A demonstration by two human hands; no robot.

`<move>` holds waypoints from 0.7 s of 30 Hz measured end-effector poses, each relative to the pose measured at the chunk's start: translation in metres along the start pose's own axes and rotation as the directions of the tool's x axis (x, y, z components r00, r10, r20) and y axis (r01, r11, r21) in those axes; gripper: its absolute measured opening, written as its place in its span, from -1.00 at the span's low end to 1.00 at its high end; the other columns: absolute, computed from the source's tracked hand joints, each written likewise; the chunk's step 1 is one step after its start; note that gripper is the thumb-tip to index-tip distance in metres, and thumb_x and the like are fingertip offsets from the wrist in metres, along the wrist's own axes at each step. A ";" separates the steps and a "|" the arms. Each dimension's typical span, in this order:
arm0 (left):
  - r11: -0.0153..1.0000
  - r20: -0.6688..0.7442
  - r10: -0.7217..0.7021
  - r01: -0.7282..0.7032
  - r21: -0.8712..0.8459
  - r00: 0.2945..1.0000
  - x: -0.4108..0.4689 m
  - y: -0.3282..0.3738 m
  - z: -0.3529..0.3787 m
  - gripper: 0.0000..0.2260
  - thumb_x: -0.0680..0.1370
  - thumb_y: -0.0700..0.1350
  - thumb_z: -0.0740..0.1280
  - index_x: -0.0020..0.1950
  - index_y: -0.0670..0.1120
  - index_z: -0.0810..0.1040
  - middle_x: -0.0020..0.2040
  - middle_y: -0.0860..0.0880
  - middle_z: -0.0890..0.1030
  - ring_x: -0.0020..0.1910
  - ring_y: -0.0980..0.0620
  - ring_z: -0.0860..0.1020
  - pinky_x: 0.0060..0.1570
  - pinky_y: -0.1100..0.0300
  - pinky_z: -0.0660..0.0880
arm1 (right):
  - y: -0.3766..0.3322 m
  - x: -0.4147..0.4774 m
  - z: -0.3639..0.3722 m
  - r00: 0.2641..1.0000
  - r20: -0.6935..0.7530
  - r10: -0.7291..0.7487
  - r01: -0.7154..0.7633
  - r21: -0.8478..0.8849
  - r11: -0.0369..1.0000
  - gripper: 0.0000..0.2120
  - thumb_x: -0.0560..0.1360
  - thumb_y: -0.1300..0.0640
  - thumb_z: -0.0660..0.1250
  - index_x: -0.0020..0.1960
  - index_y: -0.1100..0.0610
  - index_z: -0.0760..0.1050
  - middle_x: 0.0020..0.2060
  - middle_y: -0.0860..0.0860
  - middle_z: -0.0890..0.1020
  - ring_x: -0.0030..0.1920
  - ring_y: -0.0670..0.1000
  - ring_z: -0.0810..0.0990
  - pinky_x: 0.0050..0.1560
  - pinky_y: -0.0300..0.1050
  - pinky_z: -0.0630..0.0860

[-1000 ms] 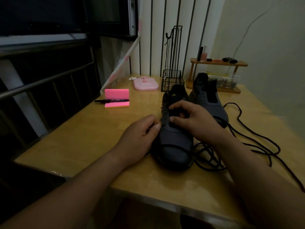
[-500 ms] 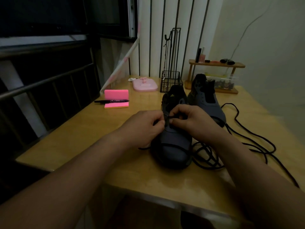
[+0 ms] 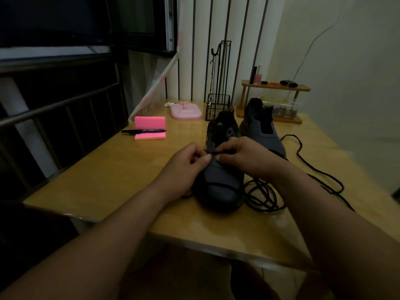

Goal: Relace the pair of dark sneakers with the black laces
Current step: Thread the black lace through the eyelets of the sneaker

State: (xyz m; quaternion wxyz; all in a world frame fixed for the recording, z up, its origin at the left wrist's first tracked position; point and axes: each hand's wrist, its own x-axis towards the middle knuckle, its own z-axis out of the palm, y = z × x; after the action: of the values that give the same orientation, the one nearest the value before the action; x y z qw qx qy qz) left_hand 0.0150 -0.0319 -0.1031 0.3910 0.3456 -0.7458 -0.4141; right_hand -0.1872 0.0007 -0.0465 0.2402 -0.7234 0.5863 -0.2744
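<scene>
Grip: left hand (image 3: 186,169) and right hand (image 3: 242,156) both pinch a thin black lace (image 3: 213,152), fingers curled.
Shoe: dark grey sneaker (image 3: 220,187) beneath them on the wooden table (image 3: 108,174).
Lace slack: coiled beside its toe.

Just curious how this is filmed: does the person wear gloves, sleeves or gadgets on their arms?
No. The left hand and right hand are ungloved. Both forearms show no sleeves, watch or bands in view. Dim light hides finer detail.
</scene>
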 end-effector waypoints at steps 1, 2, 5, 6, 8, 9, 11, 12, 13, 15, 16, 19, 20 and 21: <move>0.997 -0.023 -0.008 0.006 -0.074 1.000 -0.002 -0.003 0.001 -0.85 0.69 -0.05 0.34 -0.06 -0.05 0.52 -0.21 -0.02 0.59 -0.24 0.11 0.54 -0.24 0.17 0.45 | -0.002 0.000 -0.001 1.000 0.022 0.009 -0.009 -0.005 1.000 -0.85 0.63 0.11 0.40 0.16 0.04 0.69 -0.06 -0.16 0.63 -0.09 -0.28 0.61 -0.13 -0.41 0.53; 0.993 -0.031 -0.007 0.003 -0.120 0.999 -0.003 -0.004 0.002 -0.85 0.69 -0.07 0.35 -0.06 -0.06 0.52 -0.21 -0.03 0.58 -0.22 0.08 0.53 -0.22 0.14 0.46 | -0.003 0.000 -0.003 0.999 0.049 0.019 -0.019 -0.003 1.000 -0.85 0.64 0.11 0.39 0.18 0.02 0.68 -0.07 -0.17 0.62 -0.10 -0.32 0.60 -0.13 -0.41 0.51; 0.984 -0.026 -0.037 0.032 -0.176 0.999 -0.004 -0.003 0.001 -0.85 0.70 -0.12 0.31 -0.05 -0.12 0.52 -0.29 0.00 0.50 -0.35 0.07 0.43 -0.36 0.17 0.37 | -0.004 0.001 -0.008 0.992 0.114 0.045 -0.047 0.008 0.999 -0.82 0.64 0.09 0.39 0.22 0.02 0.66 -0.03 -0.19 0.60 -0.03 -0.27 0.59 0.05 -0.29 0.51; 0.982 -0.023 -0.045 0.040 -0.184 0.999 -0.003 -0.004 0.000 -0.85 0.70 -0.13 0.31 -0.05 -0.12 0.52 -0.29 0.00 0.49 -0.37 0.06 0.42 -0.38 0.16 0.36 | -0.003 0.002 -0.009 0.991 0.123 0.045 -0.047 0.013 0.999 -0.82 0.64 0.09 0.39 0.22 0.02 0.67 -0.02 -0.18 0.60 -0.01 -0.24 0.60 0.10 -0.24 0.52; 0.978 -0.014 -0.043 0.039 -0.206 0.999 -0.002 -0.004 0.000 -0.85 0.69 -0.13 0.33 -0.07 -0.09 0.52 -0.29 0.01 0.52 -0.38 0.11 0.43 -0.40 0.21 0.36 | -0.001 0.003 -0.010 0.990 0.134 0.039 -0.044 0.034 0.998 -0.83 0.64 0.10 0.39 0.20 0.03 0.68 -0.03 -0.16 0.62 -0.01 -0.23 0.62 0.14 -0.19 0.56; 0.974 -0.013 -0.036 0.032 -0.224 0.999 -0.001 -0.004 0.001 -0.85 0.69 -0.14 0.34 -0.08 -0.08 0.52 -0.29 0.02 0.54 -0.38 0.14 0.44 -0.41 0.25 0.36 | 0.000 0.003 -0.009 0.990 0.135 0.036 -0.043 0.051 0.998 -0.84 0.64 0.11 0.39 0.18 0.03 0.69 -0.04 -0.16 0.64 -0.01 -0.22 0.63 0.14 -0.18 0.58; 0.969 -0.011 -0.026 0.023 -0.246 1.000 0.001 -0.005 0.002 -0.86 0.68 -0.17 0.35 -0.08 -0.08 0.51 -0.28 0.01 0.57 -0.37 0.18 0.47 -0.39 0.32 0.38 | 0.003 0.004 -0.006 0.991 0.126 0.035 -0.047 0.091 0.995 -0.88 0.63 0.14 0.40 0.10 0.02 0.70 -0.09 -0.16 0.67 -0.02 -0.18 0.65 0.12 -0.16 0.60; 0.968 -0.008 -0.022 0.019 -0.250 1.000 0.002 -0.006 0.002 -0.86 0.68 -0.18 0.35 -0.08 -0.08 0.51 -0.27 0.01 0.57 -0.35 0.18 0.48 -0.38 0.33 0.38 | 0.004 0.005 -0.005 0.992 0.120 0.034 -0.047 0.103 0.994 -0.89 0.63 0.15 0.40 0.06 0.03 0.70 -0.11 -0.14 0.68 -0.02 -0.14 0.66 0.10 -0.13 0.61; 0.967 -0.005 -0.014 0.013 -0.255 1.000 0.003 -0.006 0.002 -0.86 0.67 -0.19 0.35 -0.08 -0.07 0.51 -0.26 0.01 0.58 -0.33 0.18 0.49 -0.35 0.33 0.40 | 0.005 0.006 -0.003 0.993 0.113 0.030 -0.042 0.104 0.994 -0.90 0.63 0.16 0.40 0.04 0.06 0.69 -0.10 -0.10 0.68 -0.02 -0.08 0.67 0.09 -0.08 0.62; 0.963 0.000 -0.001 0.001 -0.268 1.000 0.004 -0.008 0.001 -0.87 0.67 -0.18 0.37 -0.08 -0.06 0.52 -0.22 -0.01 0.58 -0.26 0.15 0.51 -0.29 0.29 0.42 | 0.006 0.006 0.000 0.995 0.094 0.023 -0.031 0.092 0.995 -0.92 0.64 0.14 0.39 0.03 0.08 0.67 -0.03 0.02 0.66 0.01 0.00 0.66 0.08 -0.02 0.62; 0.962 0.002 0.002 -0.001 -0.275 1.000 0.003 -0.009 0.001 -0.88 0.66 -0.16 0.39 -0.07 -0.05 0.52 -0.20 -0.04 0.58 -0.23 0.12 0.52 -0.27 0.26 0.44 | 0.007 0.006 0.002 0.997 0.082 0.018 -0.025 0.084 0.996 -0.91 0.64 0.11 0.38 0.03 0.07 0.66 0.00 0.04 0.62 0.02 0.01 0.64 0.07 -0.03 0.61; 0.959 0.036 -0.005 0.015 -0.283 0.999 0.000 -0.006 0.003 -0.82 0.61 -0.06 0.46 0.05 -0.09 0.50 -0.06 -0.20 0.64 -0.10 0.00 0.61 -0.13 0.09 0.54 | 0.007 0.004 0.006 0.999 0.052 -0.005 0.001 0.072 0.997 -0.90 0.66 0.08 0.35 0.04 0.06 0.63 0.06 0.04 0.55 0.07 0.00 0.59 0.10 -0.04 0.57; 0.960 0.048 -0.015 0.028 -0.279 0.999 -0.001 -0.007 0.003 -0.77 0.59 -0.04 0.49 0.10 -0.09 0.48 0.00 -0.22 0.65 -0.06 -0.03 0.63 -0.08 0.04 0.57 | 0.007 0.004 0.007 0.999 0.049 -0.010 0.006 0.068 0.998 -0.90 0.66 0.08 0.34 0.02 0.05 0.61 0.05 0.03 0.54 0.07 -0.01 0.58 0.12 -0.02 0.55; 0.963 0.053 -0.020 0.033 -0.268 0.998 -0.001 -0.007 0.003 -0.73 0.57 -0.02 0.50 0.12 -0.08 0.48 0.03 -0.24 0.65 -0.04 -0.05 0.63 -0.06 0.00 0.58 | 0.006 0.002 0.008 0.999 0.045 -0.012 0.010 0.055 0.998 -0.90 0.66 0.07 0.34 0.00 0.03 0.60 0.03 0.02 0.52 0.06 -0.02 0.56 0.13 -0.01 0.54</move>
State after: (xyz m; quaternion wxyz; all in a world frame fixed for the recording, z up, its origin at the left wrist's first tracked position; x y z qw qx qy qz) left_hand 0.0138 -0.0327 -0.1107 0.4101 0.2889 -0.6875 -0.5252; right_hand -0.1855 -0.0026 -0.0561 0.2716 -0.7257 0.5690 -0.2755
